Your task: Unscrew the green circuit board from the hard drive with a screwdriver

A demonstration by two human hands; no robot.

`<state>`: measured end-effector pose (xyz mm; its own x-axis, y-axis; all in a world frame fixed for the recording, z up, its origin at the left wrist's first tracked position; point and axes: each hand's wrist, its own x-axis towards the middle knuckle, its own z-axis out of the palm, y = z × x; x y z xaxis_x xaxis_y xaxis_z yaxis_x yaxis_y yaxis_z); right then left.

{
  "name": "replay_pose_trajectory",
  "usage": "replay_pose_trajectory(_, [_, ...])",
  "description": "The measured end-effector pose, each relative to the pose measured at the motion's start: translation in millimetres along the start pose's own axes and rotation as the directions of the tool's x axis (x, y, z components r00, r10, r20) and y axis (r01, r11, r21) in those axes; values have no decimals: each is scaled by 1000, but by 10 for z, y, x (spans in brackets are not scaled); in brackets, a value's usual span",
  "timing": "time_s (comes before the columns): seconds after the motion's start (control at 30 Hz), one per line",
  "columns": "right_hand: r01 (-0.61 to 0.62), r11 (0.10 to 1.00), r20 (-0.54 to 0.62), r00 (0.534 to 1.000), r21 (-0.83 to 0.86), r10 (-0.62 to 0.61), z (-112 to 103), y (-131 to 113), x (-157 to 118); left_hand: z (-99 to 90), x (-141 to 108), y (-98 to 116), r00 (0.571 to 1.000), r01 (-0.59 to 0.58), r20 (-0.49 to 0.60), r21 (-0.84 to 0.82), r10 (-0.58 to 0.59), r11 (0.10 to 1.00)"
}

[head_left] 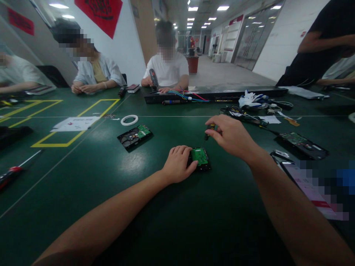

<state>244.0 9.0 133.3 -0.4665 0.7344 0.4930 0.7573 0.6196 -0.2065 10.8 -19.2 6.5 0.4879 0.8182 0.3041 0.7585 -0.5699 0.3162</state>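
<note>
Visibly green-and-black hard drive (200, 157)

The left hand (179, 164) hides part of the hard drive (200, 157); the view's edge crops a red-and-black screwdriver (12, 173).

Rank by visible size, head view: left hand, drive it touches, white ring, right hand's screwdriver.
1. Left hand
2. Drive, partly covered by that hand
3. White ring and screwdriver: unsure; right hand hides part of the latter
</note>
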Motion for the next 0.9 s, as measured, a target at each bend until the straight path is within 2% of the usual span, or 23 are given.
replay_pose_trajectory(0.63, [-10,1000,-18,1000,-8,10,19,-2,-5,0,2,-2,1000,-5,2,4,5,1000])
replay_pose_trajectory(0.9, [37,997,1,999,61,-37,27,11,2,25,1,-21,1000,-4,-1,2,4,1000])
